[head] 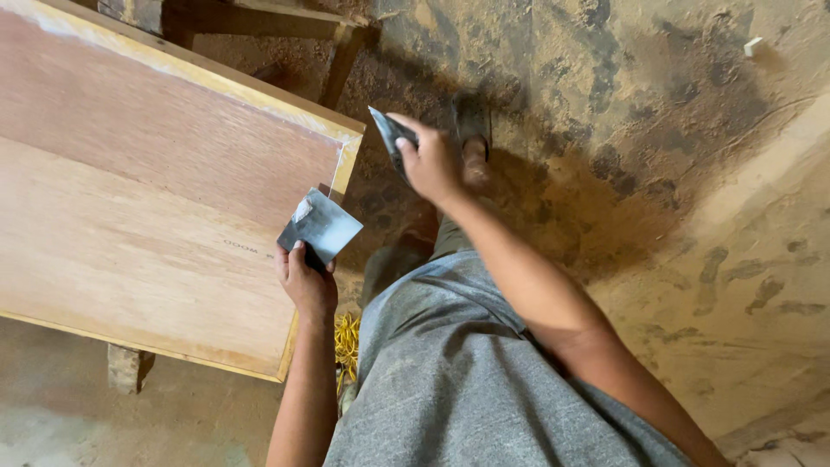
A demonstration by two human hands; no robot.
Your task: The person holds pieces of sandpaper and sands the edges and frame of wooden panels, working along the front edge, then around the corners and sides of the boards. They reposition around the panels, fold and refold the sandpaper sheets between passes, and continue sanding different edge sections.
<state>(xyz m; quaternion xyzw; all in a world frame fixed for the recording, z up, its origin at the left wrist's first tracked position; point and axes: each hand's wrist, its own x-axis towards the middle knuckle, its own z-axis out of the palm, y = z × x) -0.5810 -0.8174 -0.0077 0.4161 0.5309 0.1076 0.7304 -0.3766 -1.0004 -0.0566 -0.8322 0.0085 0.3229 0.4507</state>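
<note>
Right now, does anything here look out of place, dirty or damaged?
Nothing looks damaged. The left hand holds a scraper with a pale smear on its blade, at the board's edge. The right hand holds a second blade. The floor is thick with dust.

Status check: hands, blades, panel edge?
Left hand gripping a flat metal scraper with pale filler on it, at the wood panel edge. Right hand holds a second scraper, clear of the panel. Nothing between blade and edge.

This is a carpentry workshop: sawdust covers the floor [657,112], and a big plywood panel [147,199] lies on wooden trestles [337,52].
</note>
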